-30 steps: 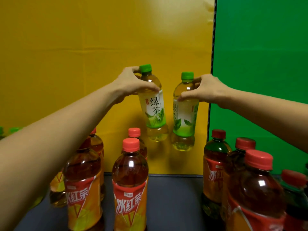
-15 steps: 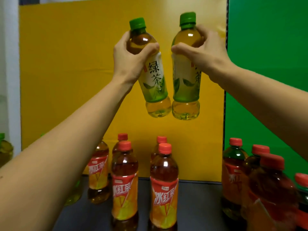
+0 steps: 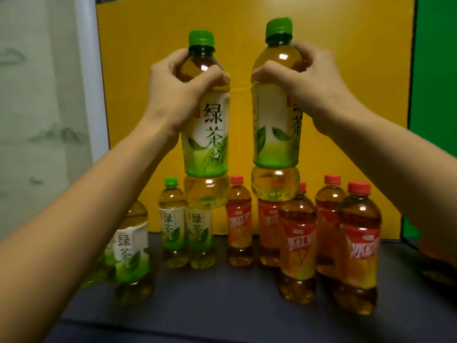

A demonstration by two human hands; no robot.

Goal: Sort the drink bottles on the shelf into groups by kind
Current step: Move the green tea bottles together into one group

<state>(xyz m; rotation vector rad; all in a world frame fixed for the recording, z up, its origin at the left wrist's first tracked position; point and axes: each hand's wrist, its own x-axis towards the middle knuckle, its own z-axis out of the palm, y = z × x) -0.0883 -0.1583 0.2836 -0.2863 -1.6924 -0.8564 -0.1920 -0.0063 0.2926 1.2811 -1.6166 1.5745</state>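
- The left green tea bottle is gripped round its shoulder by the left hand, and the right green tea bottle likewise by the right hand. The fingers of both hands are curled tightly round the plastic just below the caps.
- Both bottles are held in the air, clear of the shelf, near one another but apart.
- A slip is judged possible. Each full bottle is carried only by its smooth, tapering shoulder, and a drop would land on the bottles standing below.
- The bases hang over the caps of the green tea group and the red tea group. If either bottle were lowered without being moved sideways first, a cap could be struck and the closely packed neighbours toppled.
- The right bottle is held above the red tea. If it were set down there, the kinds would be mixed.
- Both bottles are held upright, caps up and bases down. The long axes run almost vertically, and the printed label of the left one is turned toward the camera.
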